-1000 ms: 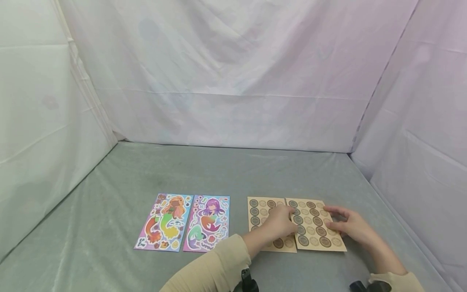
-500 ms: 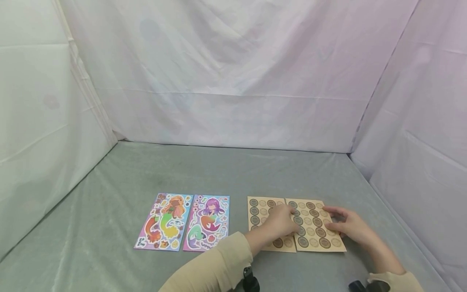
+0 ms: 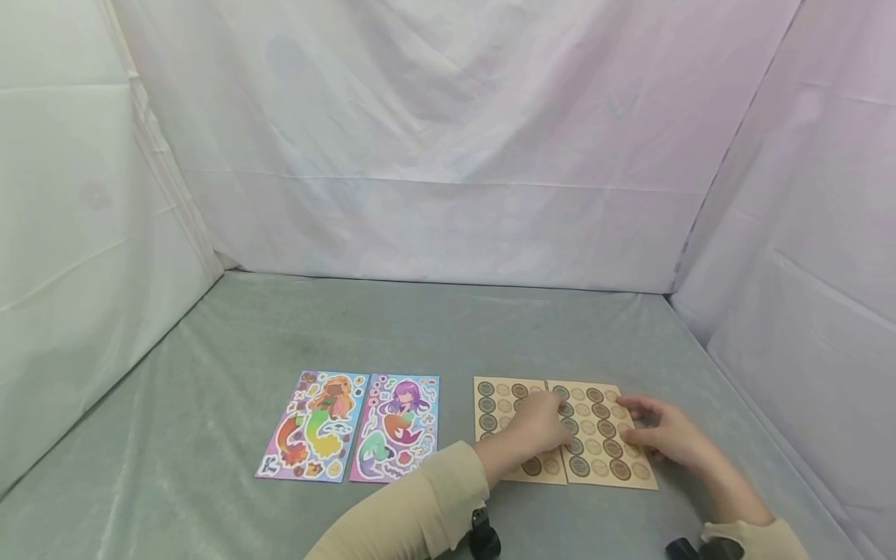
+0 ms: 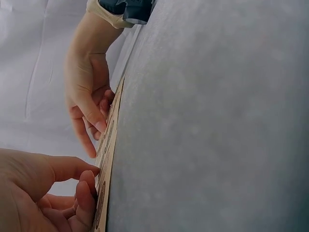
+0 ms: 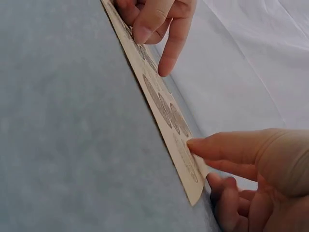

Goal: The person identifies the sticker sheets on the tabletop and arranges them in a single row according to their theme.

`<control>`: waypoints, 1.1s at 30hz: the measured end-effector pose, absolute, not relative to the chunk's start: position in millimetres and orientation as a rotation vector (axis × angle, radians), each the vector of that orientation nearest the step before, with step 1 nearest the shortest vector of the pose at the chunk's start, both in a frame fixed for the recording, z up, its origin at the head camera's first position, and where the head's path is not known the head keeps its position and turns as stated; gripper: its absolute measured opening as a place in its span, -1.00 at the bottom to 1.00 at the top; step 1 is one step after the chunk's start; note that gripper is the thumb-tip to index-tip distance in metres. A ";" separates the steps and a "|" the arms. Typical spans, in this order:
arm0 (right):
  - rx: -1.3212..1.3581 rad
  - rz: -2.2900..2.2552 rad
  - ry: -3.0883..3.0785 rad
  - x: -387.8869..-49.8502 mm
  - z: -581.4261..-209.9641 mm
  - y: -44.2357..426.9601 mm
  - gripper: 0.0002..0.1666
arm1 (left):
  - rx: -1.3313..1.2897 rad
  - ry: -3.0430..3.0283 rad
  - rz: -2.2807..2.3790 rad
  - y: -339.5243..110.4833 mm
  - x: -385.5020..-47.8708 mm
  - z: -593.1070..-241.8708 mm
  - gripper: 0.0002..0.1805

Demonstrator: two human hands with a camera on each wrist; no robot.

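Observation:
Two tan sheets of round coin-like stickers lie side by side, the left sheet (image 3: pixel 503 395) partly covered by my left hand (image 3: pixel 533 426). My left fingertips touch the right sheet (image 3: pixel 593 426) near the seam; in the left wrist view the thumb and index finger of the left hand (image 4: pixel 43 188) reach to its surface. My right hand (image 3: pixel 668 435) holds that sheet's right edge. In the right wrist view, the thumb (image 5: pixel 203 147) lies on top, with other fingers of the right hand (image 5: pixel 270 169) curled by the edge, partly hidden.
Two colourful mermaid sticker sheets lie left of the tan ones: one with a yellow-green tail (image 3: pixel 325 428), one with a purple-haired figure (image 3: pixel 400 428). Grey cloth (image 3: pixel 448 327) covers the table. White curtains (image 3: pixel 448 155) enclose it at the back and both sides.
The right tan sheet has turned slightly, its near right corner shifting left and toward me. My right hand has moved a little left with it. The left hand stays almost still.

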State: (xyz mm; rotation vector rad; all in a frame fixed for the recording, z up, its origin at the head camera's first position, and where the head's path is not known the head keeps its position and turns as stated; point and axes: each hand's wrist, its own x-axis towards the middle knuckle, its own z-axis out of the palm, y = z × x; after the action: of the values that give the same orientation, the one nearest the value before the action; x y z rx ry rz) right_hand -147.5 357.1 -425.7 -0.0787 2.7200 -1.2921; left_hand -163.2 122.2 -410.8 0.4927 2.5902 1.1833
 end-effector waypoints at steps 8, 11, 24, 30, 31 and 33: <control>-0.048 -1.179 2.796 -146.5 -424.1 355.3 -0.27 | 0.479 2.618 1.147 120.7 -163.9 -411.8 -0.33; -0.050 -1.183 2.792 -146.6 -422.8 354.7 -0.27 | 0.481 2.639 1.128 120.3 -164.6 -413.1 -0.32; -0.039 -1.161 2.795 -146.9 -421.7 354.1 -0.26 | 0.503 2.656 1.099 117.0 -166.7 -415.9 -0.31; -0.009 -1.132 2.785 -147.5 -420.1 353.9 -0.25 | 0.514 2.614 1.126 114.5 -166.0 -415.1 -0.32; -0.002 -1.130 2.779 -147.5 -419.5 353.7 -0.25 | 0.520 2.601 1.134 113.9 -165.9 -414.5 -0.32; 0.010 -1.126 2.768 -147.0 -418.0 353.0 -0.25 | 0.525 2.577 1.146 113.0 -166.1 -413.7 -0.32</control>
State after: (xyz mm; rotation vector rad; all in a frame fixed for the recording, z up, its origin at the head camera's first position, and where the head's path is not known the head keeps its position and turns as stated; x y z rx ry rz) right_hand -147.0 353.0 -418.0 0.0101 2.7680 -1.1263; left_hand -166.1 113.0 -413.7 0.5246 2.5773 1.1462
